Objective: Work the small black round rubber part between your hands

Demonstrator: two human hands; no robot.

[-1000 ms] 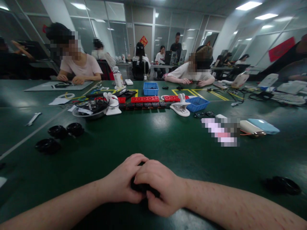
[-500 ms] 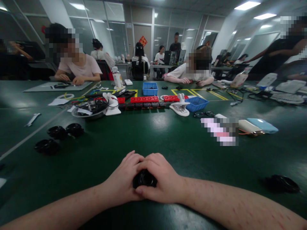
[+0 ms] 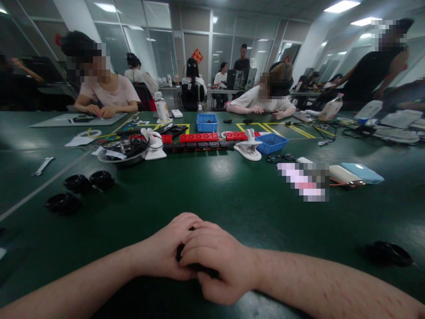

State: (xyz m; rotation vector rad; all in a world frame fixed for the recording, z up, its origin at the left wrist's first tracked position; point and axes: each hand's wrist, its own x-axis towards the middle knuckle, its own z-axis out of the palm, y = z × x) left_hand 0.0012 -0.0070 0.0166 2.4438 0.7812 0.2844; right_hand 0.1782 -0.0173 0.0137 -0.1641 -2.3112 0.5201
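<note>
Close to me, at the lower middle of the head view, my two hands meet around a black round part (image 3: 179,252), mostly hidden by the fingers. My left hand (image 3: 161,250) wraps its far and left sides. Over its top lie the bent fingers of my right hand (image 3: 224,257), with the thumb tucked below on the near side. Three glossy black ring-shaped parts lie to the left: a near one (image 3: 63,203), a middle one (image 3: 76,183) and a far one (image 3: 102,179). Another black ring-shaped part (image 3: 389,254) lies at the far right.
Farther back on the green table (image 3: 186,190) stand a clear bowl of small things (image 3: 122,155), white clips (image 3: 248,148), a red socket strip (image 3: 199,138) and blue trays (image 3: 272,143). Glasses (image 3: 281,157) and a light-blue pouch (image 3: 361,173) lie right. Co-workers sit across.
My right hand has turned over the black part, its fingers now covering the opening that showed before. Its thumb has dropped lower. In the background, a standing person at the right has straightened up.
</note>
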